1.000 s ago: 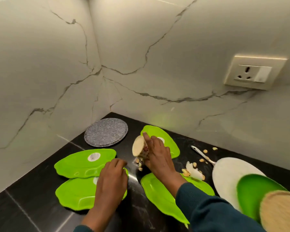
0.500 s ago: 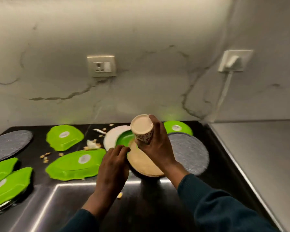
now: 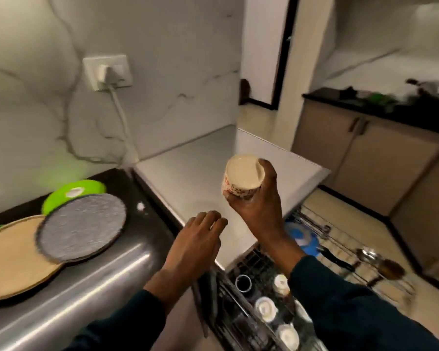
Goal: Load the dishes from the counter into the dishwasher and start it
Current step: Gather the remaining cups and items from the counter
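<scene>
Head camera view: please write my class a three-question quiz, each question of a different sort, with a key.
1. True or false: the right hand holds the patterned cup.
2. What lies partly on the tan plate? A) grey round mat B) spoon C) kettle
3. Fill in: below the cup, the dishwasher rack already holds several ____.

Key: 1 true. 2 A. 3 cups; the left hand holds nothing.

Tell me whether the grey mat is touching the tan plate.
Touching. The head view shows the grey mat lying partly on top of the tan plate, its lower left edge overlapping the plate's rim with no gap.
</scene>
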